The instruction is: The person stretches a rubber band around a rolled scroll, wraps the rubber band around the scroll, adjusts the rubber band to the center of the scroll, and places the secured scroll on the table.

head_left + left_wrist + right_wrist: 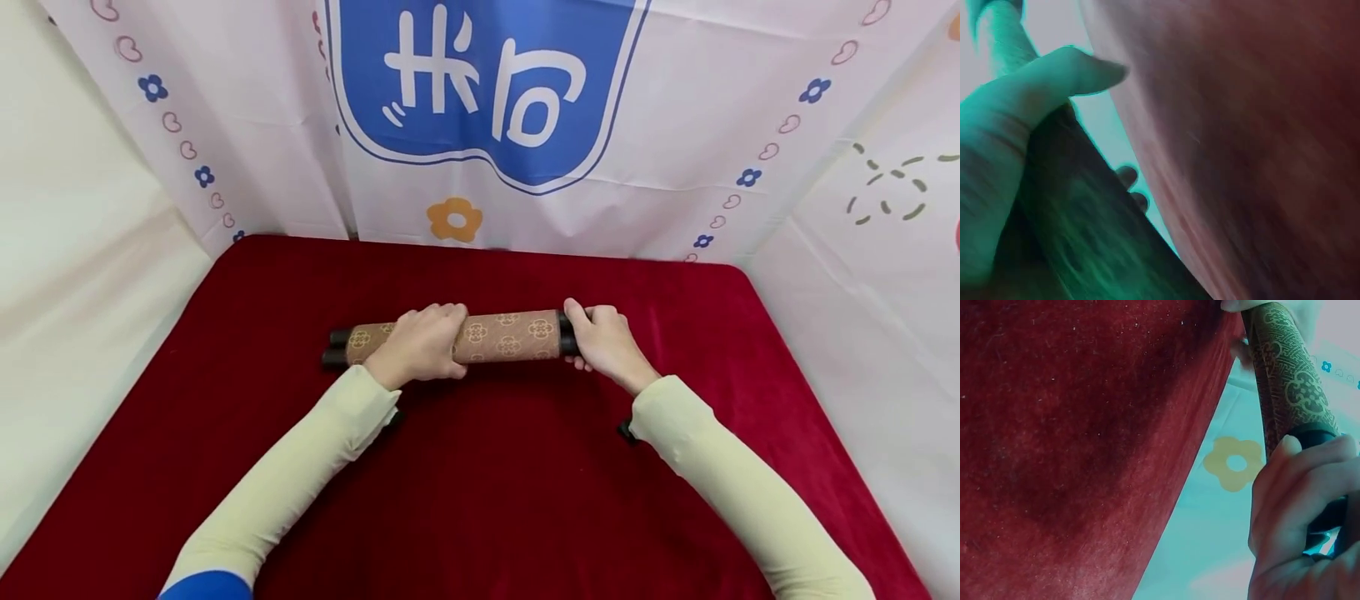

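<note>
A rolled scroll point(510, 337) in brown brocade with golden flower patterns lies crosswise between both hands, over the red cloth. It has two rollers side by side, whose black ends point(335, 358) stick out at the left. My left hand point(423, 343) grips the roll left of its middle, its thumb and fingers wrapped over the fabric. At the right end, my right hand point(609, 343) holds the black roller ends, partly hiding them. The right wrist view shows its fingers point(1310, 481) curled round the black part, just below the patterned fabric point(1300, 381).
A table point(480, 500) covered in deep red cloth lies under the hands. Behind it hangs a white curtain point(652, 217) with a blue emblem point(487, 83) and printed flowers. Pale fabric walls point(67, 250) stand at the left and right sides.
</note>
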`<state>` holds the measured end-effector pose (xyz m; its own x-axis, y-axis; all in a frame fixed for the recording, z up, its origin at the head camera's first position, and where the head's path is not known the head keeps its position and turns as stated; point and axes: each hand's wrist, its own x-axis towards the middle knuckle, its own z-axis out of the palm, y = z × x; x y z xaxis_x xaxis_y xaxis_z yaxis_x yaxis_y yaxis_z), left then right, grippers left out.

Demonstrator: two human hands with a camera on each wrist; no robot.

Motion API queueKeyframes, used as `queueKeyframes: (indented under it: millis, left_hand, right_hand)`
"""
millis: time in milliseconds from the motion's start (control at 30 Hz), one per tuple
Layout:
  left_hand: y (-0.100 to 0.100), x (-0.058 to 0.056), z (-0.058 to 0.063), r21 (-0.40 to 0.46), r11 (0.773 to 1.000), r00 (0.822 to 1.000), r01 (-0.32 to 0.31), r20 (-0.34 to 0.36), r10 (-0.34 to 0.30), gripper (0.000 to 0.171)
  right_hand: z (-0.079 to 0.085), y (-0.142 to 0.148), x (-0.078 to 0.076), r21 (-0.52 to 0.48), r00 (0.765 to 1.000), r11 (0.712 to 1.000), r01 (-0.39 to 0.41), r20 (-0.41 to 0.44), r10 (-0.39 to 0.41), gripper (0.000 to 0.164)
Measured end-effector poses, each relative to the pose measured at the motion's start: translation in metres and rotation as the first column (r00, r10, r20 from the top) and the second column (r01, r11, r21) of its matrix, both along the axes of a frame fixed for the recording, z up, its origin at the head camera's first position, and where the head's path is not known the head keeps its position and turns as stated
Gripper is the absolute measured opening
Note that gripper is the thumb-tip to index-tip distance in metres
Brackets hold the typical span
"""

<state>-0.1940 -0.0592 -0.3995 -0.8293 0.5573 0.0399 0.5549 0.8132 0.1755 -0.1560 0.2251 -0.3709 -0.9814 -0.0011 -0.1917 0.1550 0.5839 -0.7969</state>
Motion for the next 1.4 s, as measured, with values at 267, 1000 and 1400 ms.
queueKeyframes:
  millis: [267, 1000, 1400]
  left_hand:
    - [0.004, 0.001, -0.004, 0.060, 0.997, 0.999, 0.051, 0.016, -0.052, 0.077]
    - [-0.020, -0.022, -0.009, 0.145, 0.988, 0.983, 0.049, 0.168, -0.073, 0.076]
    - [-0.007, -0.049, -0.008, 0.058, 0.997, 0.979, 0.042, 0.195, -0.053, 0.080]
  right_hand:
    - [-0.002, 0.002, -0.001, -0.009, 1.000, 1.000, -0.003, 0.029, 0.003, 0.064]
    - [-0.005, 0.024, -0.003, 0.191, 0.997, 0.979, -0.071, 0.032, 0.066, 0.075]
    - [0.006, 0.024, 0.011, 0.382, 0.994, 0.922, -0.067, -0.049, 0.093, 0.080]
